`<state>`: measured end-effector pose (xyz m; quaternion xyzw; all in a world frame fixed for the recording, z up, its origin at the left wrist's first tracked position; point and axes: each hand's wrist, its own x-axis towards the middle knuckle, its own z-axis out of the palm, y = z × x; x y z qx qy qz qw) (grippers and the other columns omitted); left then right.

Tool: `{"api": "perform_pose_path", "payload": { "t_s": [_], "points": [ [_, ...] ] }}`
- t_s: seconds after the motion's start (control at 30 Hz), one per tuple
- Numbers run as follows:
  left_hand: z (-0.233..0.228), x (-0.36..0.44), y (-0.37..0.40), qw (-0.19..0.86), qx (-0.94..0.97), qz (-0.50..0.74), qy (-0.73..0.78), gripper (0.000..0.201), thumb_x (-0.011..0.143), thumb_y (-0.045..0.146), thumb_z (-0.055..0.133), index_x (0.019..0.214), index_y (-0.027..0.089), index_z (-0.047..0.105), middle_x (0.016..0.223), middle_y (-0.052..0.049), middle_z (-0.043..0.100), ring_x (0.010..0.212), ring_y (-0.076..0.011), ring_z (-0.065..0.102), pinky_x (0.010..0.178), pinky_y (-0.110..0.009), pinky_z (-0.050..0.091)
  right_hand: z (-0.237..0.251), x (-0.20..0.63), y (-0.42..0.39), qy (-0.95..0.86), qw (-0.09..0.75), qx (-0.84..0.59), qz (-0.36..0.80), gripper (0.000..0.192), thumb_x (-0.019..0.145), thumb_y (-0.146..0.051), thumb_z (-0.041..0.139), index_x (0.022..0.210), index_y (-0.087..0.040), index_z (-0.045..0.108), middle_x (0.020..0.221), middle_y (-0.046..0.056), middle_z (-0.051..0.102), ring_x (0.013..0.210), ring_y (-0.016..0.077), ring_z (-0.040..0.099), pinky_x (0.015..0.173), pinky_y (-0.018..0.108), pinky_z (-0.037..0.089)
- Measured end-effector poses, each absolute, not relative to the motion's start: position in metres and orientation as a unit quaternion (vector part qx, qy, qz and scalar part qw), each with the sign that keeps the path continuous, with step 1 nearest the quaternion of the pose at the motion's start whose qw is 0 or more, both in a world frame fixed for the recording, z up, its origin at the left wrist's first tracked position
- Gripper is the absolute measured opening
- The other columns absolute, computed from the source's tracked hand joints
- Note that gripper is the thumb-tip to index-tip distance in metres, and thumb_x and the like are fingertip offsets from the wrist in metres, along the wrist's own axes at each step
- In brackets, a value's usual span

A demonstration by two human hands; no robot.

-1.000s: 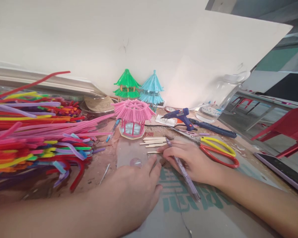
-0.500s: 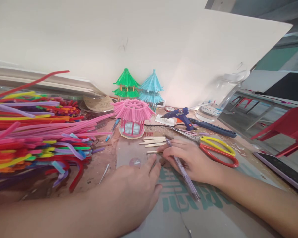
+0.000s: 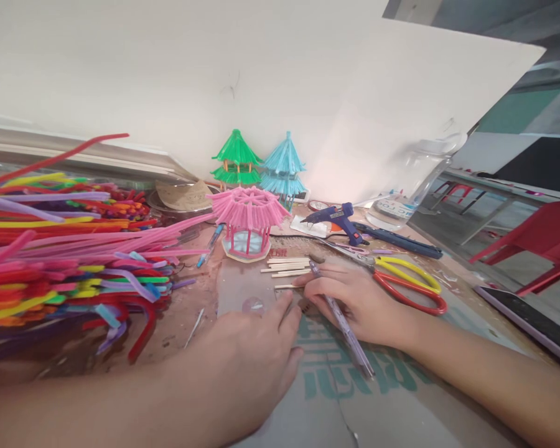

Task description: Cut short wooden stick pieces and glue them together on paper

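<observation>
My right hand (image 3: 354, 295) grips a purple patterned pen (image 3: 350, 339), its lower end pointing back toward me. The fingertips of that hand also rest at one end of a single thin wooden stick (image 3: 284, 287). My left hand (image 3: 252, 364) lies palm down on the grey plastic sheet (image 3: 289, 429), fingers stretched forward just short of that stick. Several more wooden sticks (image 3: 287, 266) lie side by side beyond it. Behind them stands a small pink pavilion (image 3: 251, 214) of pipe cleaners on a pale octagonal base.
Bundled pipe cleaners (image 3: 70, 249) fill the left side. Green (image 3: 236, 158) and blue (image 3: 285, 165) pavilions stand behind. Right of centre lie a glue gun (image 3: 338, 221), scissors (image 3: 401, 280) and a dark blue tool (image 3: 401, 239), with a clear jar (image 3: 406, 186) and a phone (image 3: 532, 323) farther right.
Both hands, the pen and the sticks keep their places. The whole view has shifted very slightly.
</observation>
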<state>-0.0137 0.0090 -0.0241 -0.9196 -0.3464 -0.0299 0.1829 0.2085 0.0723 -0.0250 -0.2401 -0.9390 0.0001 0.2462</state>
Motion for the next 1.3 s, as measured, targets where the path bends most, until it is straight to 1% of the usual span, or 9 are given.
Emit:
{"api": "perform_pose_path", "payload": {
  "t_s": [0.17, 0.33, 0.5, 0.67, 0.77, 0.9, 1.03, 1.2, 1.3],
  "points": [
    [-0.026, -0.014, 0.010, 0.188, -0.917, -0.042, -0.349, 0.047, 0.094, 0.032, 0.050, 0.138, 0.018, 0.055, 0.143, -0.017, 0.054, 0.097, -0.0251, 0.068, 0.058, -0.030, 0.050, -0.024, 0.207, 0.072, -0.941, 0.252, -0.226, 0.011, 0.013, 0.096, -0.016, 0.046, 0.092, -0.021, 0.057, 0.089, 0.007, 0.067, 0.085, 0.0194, 0.061, 0.074, 0.030, 0.048],
    [-0.027, -0.012, 0.009, 0.172, -0.918, -0.026, -0.355, 0.046, 0.093, 0.031, 0.052, 0.137, 0.019, 0.055, 0.144, -0.017, 0.053, 0.103, -0.0252, 0.067, 0.059, -0.027, 0.050, -0.023, 0.207, 0.073, -0.943, 0.251, -0.218, 0.005, 0.011, 0.096, -0.025, 0.051, 0.090, -0.019, 0.059, 0.085, 0.008, 0.066, 0.082, 0.0206, 0.061, 0.072, 0.031, 0.049],
    [-0.022, -0.010, 0.008, 0.159, -0.921, 0.001, -0.356, 0.044, 0.094, 0.029, 0.049, 0.137, 0.020, 0.056, 0.148, -0.014, 0.048, 0.102, -0.0261, 0.068, 0.054, -0.028, 0.050, -0.023, 0.208, 0.073, -0.944, 0.242, -0.224, 0.000, 0.015, 0.097, -0.022, 0.047, 0.089, -0.019, 0.059, 0.088, 0.009, 0.067, 0.083, 0.0212, 0.061, 0.073, 0.033, 0.050],
    [-0.019, -0.009, 0.010, 0.146, -0.920, 0.028, -0.363, 0.046, 0.093, 0.028, 0.049, 0.138, 0.021, 0.055, 0.150, -0.014, 0.047, 0.100, -0.0262, 0.069, 0.058, -0.029, 0.053, -0.022, 0.209, 0.073, -0.945, 0.237, -0.225, 0.000, 0.015, 0.096, -0.020, 0.047, 0.089, -0.019, 0.060, 0.091, 0.010, 0.069, 0.084, 0.0208, 0.062, 0.073, 0.033, 0.050],
    [-0.018, -0.008, 0.010, 0.154, -0.920, 0.032, -0.360, 0.046, 0.093, 0.028, 0.046, 0.137, 0.021, 0.056, 0.149, -0.013, 0.047, 0.098, -0.0265, 0.070, 0.057, -0.031, 0.054, -0.023, 0.210, 0.073, -0.946, 0.233, -0.227, -0.005, 0.015, 0.096, -0.018, 0.047, 0.091, -0.019, 0.061, 0.092, 0.010, 0.069, 0.085, 0.0205, 0.062, 0.074, 0.032, 0.049],
    [-0.018, -0.006, 0.009, 0.167, -0.918, 0.027, -0.358, 0.047, 0.095, 0.028, 0.040, 0.140, 0.018, 0.052, 0.147, -0.013, 0.050, 0.095, -0.0276, 0.071, 0.056, -0.034, 0.057, -0.022, 0.210, 0.073, -0.946, 0.230, -0.226, -0.015, 0.014, 0.096, -0.018, 0.048, 0.090, -0.018, 0.061, 0.089, 0.009, 0.068, 0.084, 0.0205, 0.061, 0.073, 0.032, 0.047],
    [-0.015, -0.003, 0.010, 0.168, -0.909, 0.044, -0.378, 0.051, 0.097, 0.032, 0.037, 0.144, 0.014, 0.047, 0.150, -0.015, 0.045, 0.095, -0.0301, 0.072, 0.051, -0.035, 0.057, -0.022, 0.209, 0.073, -0.947, 0.233, -0.221, -0.018, 0.013, 0.096, -0.022, 0.050, 0.089, -0.018, 0.060, 0.088, 0.009, 0.068, 0.081, 0.0196, 0.060, 0.070, 0.030, 0.046],
    [-0.005, -0.002, 0.011, 0.139, -0.912, 0.080, -0.378, 0.051, 0.098, 0.032, 0.038, 0.146, 0.015, 0.043, 0.154, -0.018, 0.037, 0.101, -0.0303, 0.071, 0.053, -0.034, 0.059, -0.023, 0.209, 0.074, -0.946, 0.240, -0.219, -0.015, 0.014, 0.096, -0.024, 0.051, 0.087, -0.018, 0.060, 0.085, 0.009, 0.067, 0.081, 0.0203, 0.060, 0.070, 0.031, 0.046],
    [-0.003, -0.001, 0.011, 0.125, -0.904, 0.078, -0.401, 0.051, 0.098, 0.035, 0.038, 0.146, 0.017, 0.043, 0.154, -0.020, 0.038, 0.100, -0.0294, 0.071, 0.053, -0.032, 0.058, -0.023, 0.209, 0.074, -0.946, 0.239, -0.219, -0.012, 0.013, 0.095, -0.024, 0.051, 0.088, -0.018, 0.060, 0.085, 0.009, 0.066, 0.082, 0.0208, 0.060, 0.071, 0.032, 0.046]
  ]
}}
